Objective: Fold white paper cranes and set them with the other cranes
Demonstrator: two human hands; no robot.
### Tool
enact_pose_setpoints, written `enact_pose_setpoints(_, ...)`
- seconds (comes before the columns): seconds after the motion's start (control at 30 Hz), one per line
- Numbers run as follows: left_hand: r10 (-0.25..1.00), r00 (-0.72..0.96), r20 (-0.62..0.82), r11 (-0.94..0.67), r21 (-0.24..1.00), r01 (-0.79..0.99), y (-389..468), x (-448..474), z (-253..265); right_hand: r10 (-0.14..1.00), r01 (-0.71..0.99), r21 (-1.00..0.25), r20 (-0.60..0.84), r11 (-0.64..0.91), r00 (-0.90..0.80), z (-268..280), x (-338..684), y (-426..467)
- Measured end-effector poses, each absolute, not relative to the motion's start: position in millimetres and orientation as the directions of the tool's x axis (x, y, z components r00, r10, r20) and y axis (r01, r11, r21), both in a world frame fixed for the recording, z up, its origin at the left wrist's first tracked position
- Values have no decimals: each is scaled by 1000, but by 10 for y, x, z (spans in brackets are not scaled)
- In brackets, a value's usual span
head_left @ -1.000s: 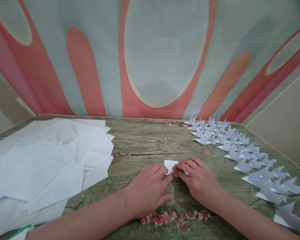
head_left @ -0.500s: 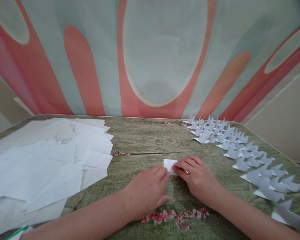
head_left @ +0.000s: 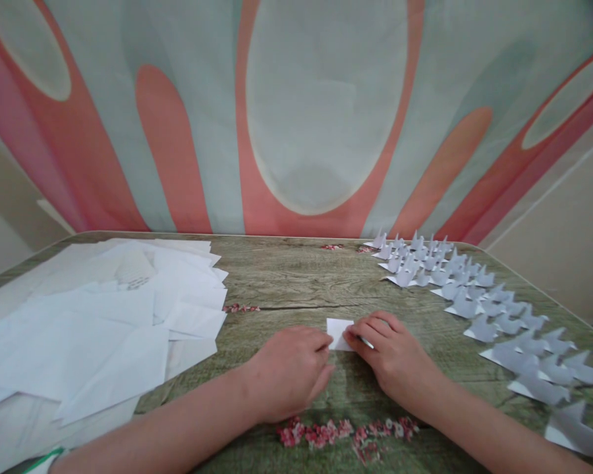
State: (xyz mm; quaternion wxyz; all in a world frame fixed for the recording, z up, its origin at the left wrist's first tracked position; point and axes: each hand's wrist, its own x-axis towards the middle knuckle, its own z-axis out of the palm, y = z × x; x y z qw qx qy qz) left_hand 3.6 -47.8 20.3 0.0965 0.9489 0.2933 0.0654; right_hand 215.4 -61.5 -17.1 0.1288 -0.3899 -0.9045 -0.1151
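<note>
A small folded square of white paper (head_left: 338,332) lies near the middle of the table, between my two hands. My left hand (head_left: 294,370) is closed, its fingers curled and their tips at the paper's left edge. My right hand (head_left: 388,349) pinches the paper's right side between thumb and fingers, with a bit of white showing under the fingers. Part of the paper is hidden behind the right fingertips.
A spread pile of white paper sheets (head_left: 113,342) covers the table's left side. Rows of folded white paper cranes (head_left: 467,304) stand along the right. The wood-patterned tabletop (head_left: 281,276) reaches back to a patterned curtain (head_left: 217,164).
My left fingers have drawn in and curled, with the thumb closer to them. My right hand keeps its pinch on the paper. The whole view has shifted slightly.
</note>
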Motion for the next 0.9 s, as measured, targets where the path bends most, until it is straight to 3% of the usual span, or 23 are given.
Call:
enact_pose_setpoints(0.17, 649, 741, 173, -742, 356, 568, -302, -23, 76, 705, 760, 200, 288, 618, -648, -174, 2108, -673)
enact_pose_setpoints(0.4, 591, 793, 147, -781, 350, 517, -225, -60, -109, 686, 739, 269, 276, 617, -673, -184, 2110, -719)
enact_pose_setpoints(0.67, 599, 770, 222, -763, 449, 464, -245, -53, -54, 696, 748, 275, 276, 604, -663, -243, 2076, -821)
enact_pose_setpoints(0.9, 578, 769, 273, -788, 433, 438, -205, -79, -94, 742, 781, 183, 246, 597, -624, -198, 2063, -819)
